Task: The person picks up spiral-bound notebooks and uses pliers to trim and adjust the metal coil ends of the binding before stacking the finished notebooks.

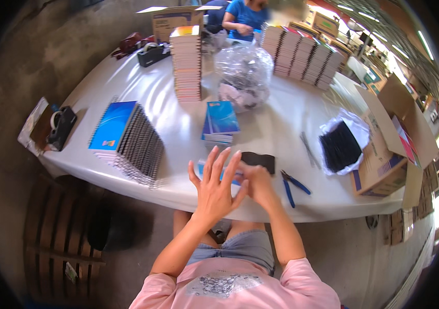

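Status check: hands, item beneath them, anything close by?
Left hand open; right hand blurred. Blue cover partly hidden by hands. Pliers at right.

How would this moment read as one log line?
Left hand: open, spread; right hand: blurred, grip unclear; beneath hands: partly hidden blue item; nearby: pliers, spiral notebooks

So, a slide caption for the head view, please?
Bare left hand and right hand between stacked blue wire-bound notebooks and blue-handled pliers.

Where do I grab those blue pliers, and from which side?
Probably grip the pliers by both blue handles, right hand coming from the near side of the table: the handles lie spread, pointing roughly that way, while the dark tips point away.
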Available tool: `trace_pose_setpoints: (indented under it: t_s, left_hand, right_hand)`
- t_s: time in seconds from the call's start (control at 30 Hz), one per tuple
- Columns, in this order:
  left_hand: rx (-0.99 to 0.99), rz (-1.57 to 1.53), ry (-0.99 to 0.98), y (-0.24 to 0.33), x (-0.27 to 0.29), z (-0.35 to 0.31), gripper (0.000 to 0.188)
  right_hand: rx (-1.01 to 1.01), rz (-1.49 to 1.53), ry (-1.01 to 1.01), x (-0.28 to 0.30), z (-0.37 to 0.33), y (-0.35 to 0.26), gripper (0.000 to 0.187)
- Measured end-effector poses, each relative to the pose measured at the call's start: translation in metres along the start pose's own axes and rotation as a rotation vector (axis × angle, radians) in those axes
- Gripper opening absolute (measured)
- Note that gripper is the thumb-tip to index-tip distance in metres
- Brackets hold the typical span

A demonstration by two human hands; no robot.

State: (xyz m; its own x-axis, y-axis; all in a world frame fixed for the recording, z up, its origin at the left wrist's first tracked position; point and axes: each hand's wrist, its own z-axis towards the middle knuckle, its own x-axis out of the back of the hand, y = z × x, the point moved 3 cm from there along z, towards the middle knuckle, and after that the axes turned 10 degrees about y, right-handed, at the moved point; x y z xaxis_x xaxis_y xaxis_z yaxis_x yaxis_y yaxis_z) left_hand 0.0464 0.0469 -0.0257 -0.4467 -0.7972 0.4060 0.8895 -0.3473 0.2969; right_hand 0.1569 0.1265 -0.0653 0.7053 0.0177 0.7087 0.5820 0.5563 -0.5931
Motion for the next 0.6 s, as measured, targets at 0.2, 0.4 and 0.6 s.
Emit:
trace_pose_setpoints:
  t_s: [0.2,0.4,0.6]
  left_hand:
    - [0.112,0.129,-0.111,-0.027,-0.067,-0.04,0.062]
    - [0.119,0.111,0.091,-0.021,-0.074,-0.032,0.046]
    - [0.091,0.146,0.034,-0.023,-0.065,-0.03,0.045]
  right_hand:
    - [-0.101,0.143,-0.161,0.081,0.006,0.088,0.068]
    - [-0.457,-0.567,0.372,0.13,0.034,0.243,0.058]
    - [-0.439,-0.868,0.211,0.142,0.039,0.228,0.052]
